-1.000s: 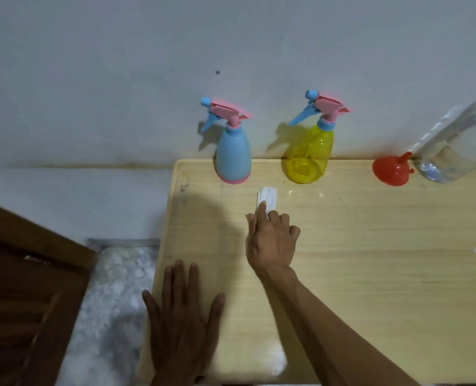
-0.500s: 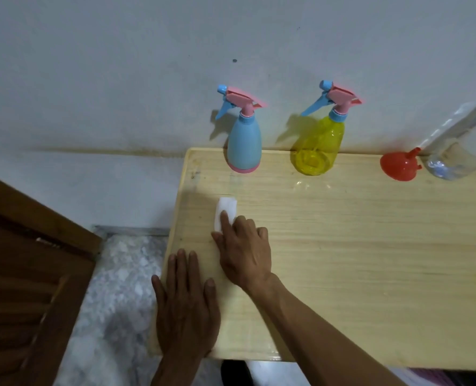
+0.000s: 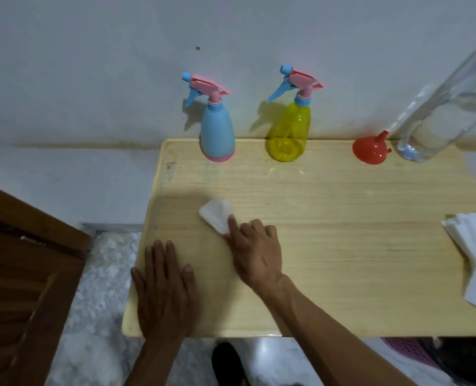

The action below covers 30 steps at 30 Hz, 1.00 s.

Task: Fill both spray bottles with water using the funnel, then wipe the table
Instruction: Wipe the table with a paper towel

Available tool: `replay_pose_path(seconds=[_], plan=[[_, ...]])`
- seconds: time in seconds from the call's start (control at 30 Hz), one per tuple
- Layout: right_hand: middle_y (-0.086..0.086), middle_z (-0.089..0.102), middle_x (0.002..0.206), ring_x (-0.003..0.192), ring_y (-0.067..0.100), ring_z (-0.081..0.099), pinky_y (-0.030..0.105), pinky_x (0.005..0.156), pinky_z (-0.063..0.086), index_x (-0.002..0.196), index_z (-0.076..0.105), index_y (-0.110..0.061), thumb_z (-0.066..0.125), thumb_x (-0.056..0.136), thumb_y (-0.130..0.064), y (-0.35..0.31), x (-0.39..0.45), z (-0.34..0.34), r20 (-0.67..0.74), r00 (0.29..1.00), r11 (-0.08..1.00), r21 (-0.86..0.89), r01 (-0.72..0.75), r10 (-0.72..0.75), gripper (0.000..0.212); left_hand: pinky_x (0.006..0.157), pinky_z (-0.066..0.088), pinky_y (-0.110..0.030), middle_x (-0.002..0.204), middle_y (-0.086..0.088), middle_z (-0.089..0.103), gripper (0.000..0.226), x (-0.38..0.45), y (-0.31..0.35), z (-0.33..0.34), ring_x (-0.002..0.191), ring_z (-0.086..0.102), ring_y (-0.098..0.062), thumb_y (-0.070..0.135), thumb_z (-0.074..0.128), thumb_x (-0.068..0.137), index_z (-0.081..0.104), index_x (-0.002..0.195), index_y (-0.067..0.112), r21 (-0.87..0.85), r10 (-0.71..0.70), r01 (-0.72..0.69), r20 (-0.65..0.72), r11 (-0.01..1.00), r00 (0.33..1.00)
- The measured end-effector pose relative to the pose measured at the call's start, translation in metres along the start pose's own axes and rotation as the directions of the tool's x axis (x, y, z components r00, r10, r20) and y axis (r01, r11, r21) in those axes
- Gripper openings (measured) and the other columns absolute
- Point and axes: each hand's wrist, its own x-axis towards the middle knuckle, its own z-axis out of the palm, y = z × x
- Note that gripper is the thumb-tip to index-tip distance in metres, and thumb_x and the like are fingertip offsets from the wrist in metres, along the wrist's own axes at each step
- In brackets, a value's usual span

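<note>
Pressing a folded white tissue against the light wooden table, the right hand lies knuckles up near the middle of the near half, its index finger stretched over the tissue's near edge and the other fingers bent under (I cannot tell whether they grip the paper or merely push it down). The left hand rests flat on the near left corner of the table, palm down, fingers straight and close together, thumb a little apart, holding nothing.

Along the far edge, against the pale wall, stand the two spray bottles, both upright with pink-and-blue trigger heads screwed on: the blue spray bottle to the left, the clear yellow spray bottle to its right, well apart from each other. Further right the red funnel sits mouth down, spout up, just beside a large clear water bottle that seems to lean because of the wide lens. A few wet streaks shine on the wood just in front of the spray bottles. A stack of white tissues lies at the right edge of the table. A brown wooden door stands at the left.
</note>
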Motion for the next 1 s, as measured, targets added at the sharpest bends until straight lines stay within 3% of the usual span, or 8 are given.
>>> replay_pose_path(seconds=[0.3,0.43,0.5,0.6,0.7,0.77,0.87,1.0], plan=[[0.004,0.071,0.084,0.083,0.029,0.059,0.039,0.07,0.034,0.132,0.06,-0.017,0.038,0.105,-0.042,0.153,-0.049,-0.043,0.073,0.916,0.914,-0.131,-0.384,0.395,0.043,0.109,0.027,-0.066,0.153,-0.027,0.041,0.061,-0.032,0.04,0.013,0.144,0.039,-0.04,0.036,0.025,0.102,0.041,0.15,0.003,0.116,0.023,-0.012,-0.089,0.993,0.996],[0.006,0.071,0.091,0.087,0.03,0.059,0.04,0.073,0.036,0.137,0.055,-0.017,0.03,0.107,-0.042,0.191,-0.081,-0.062,0.082,0.871,0.87,-0.156,-0.468,0.483,0.047,0.108,0.024,-0.069,0.158,-0.03,0.03,0.062,-0.043,0.038,0.022,0.148,0.029,-0.043,0.035,0.017,0.105,0.037,0.152,0.001,0.239,0.072,-0.071,0.005,0.969,0.997],[0.007,0.069,0.101,0.093,0.029,0.058,0.04,0.076,0.036,0.144,0.049,-0.019,0.026,0.107,-0.045,0.201,-0.095,-0.071,0.087,0.852,0.853,-0.14,-0.503,0.517,0.05,0.108,0.022,-0.072,0.157,-0.03,0.032,0.063,-0.042,0.042,0.02,0.147,0.029,-0.046,0.037,0.021,0.102,0.039,0.15,0.001,0.189,0.032,-0.037,0.028,0.981,0.999],[0.011,0.05,0.137,0.119,0.029,0.047,0.044,0.09,0.036,0.154,0.032,-0.024,0.027,0.106,-0.05,0.202,-0.108,-0.08,0.11,0.837,0.843,-0.036,-0.536,0.536,0.055,0.104,0.025,-0.073,0.151,-0.029,0.04,0.064,-0.037,0.049,0.013,0.143,0.034,-0.047,0.042,0.024,0.097,0.04,0.147,0.004,0.129,-0.008,0.004,0.035,0.992,0.999],[0.005,0.014,0.168,0.154,0.024,0.012,0.051,0.119,0.018,0.161,0.01,-0.025,0.017,0.107,-0.048,0.197,-0.104,-0.079,0.253,0.857,0.884,0.013,-0.466,0.448,0.058,0.106,0.024,-0.074,0.153,-0.027,0.039,0.065,-0.036,0.05,0.011,0.145,0.032,-0.046,0.044,0.023,0.097,0.038,0.148,0.006,0.111,-0.024,0.019,0.04,0.994,0.999],[0.002,0.01,0.169,0.156,0.018,0.001,0.05,0.124,0.006,0.161,0.008,-0.019,0.012,0.108,-0.041,0.194,-0.098,-0.073,0.331,0.849,0.895,0.028,-0.445,0.412,0.057,0.105,0.025,-0.073,0.153,-0.028,0.038,0.064,-0.038,0.046,0.014,0.145,0.032,-0.045,0.042,0.022,0.099,0.039,0.148,0.005,0.133,-0.028,0.021,0.051,0.991,0.998],[0.005,0.019,0.167,0.156,0.018,0.007,0.049,0.123,0.005,0.159,0.019,-0.01,0.018,0.11,-0.032,0.187,-0.095,-0.069,0.31,0.851,0.882,0.069,-0.466,0.425,0.054,0.109,0.021,-0.07,0.162,-0.026,0.024,0.065,-0.04,0.038,0.018,0.151,0.018,-0.042,0.038,0.006,0.103,0.035,0.152,0.005,0.272,0.015,-0.048,0.123,0.961,0.992],[0.01,0.025,0.165,0.156,0.022,0.012,0.052,0.123,0.009,0.157,0.024,-0.006,0.023,0.109,-0.025,0.161,-0.092,-0.064,0.294,0.84,0.856,0.111,-0.504,0.457,0.051,0.115,0.016,-0.069,0.16,-0.022,0.032,0.066,-0.038,0.041,0.019,0.152,0.023,-0.036,0.044,0.019,0.101,0.038,0.152,0.008,0.058,-0.028,0.025,0.036,0.998,0.999]])
